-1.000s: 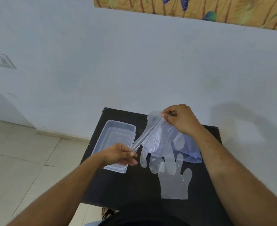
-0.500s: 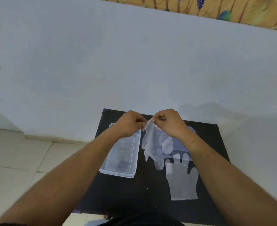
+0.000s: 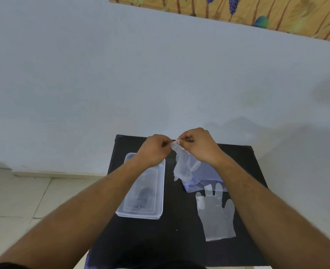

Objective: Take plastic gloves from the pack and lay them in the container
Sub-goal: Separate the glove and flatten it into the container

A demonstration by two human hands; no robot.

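Observation:
A thin clear plastic glove (image 3: 185,166) hangs above the black table, fingers down. My left hand (image 3: 155,150) and my right hand (image 3: 198,145) pinch its cuff at the top, knuckles almost touching. Under the hanging glove lies the bluish glove pack (image 3: 205,179), partly hidden by my right wrist. A second clear glove (image 3: 216,216) lies flat on the table in front of the pack. The clear rectangular container (image 3: 161,191) stands to the left, under my left forearm, with nothing visible in it.
The small black table (image 3: 179,239) stands against a pale wall (image 3: 160,74). Tiled floor (image 3: 14,200) lies to its left. The table's left and right edges are close to the container and the gloves.
My left hand rose from the container's near side to the glove's cuff beside my right hand. The stretched glove now hangs bunched between them. The camera view tilted down and shifted slightly.

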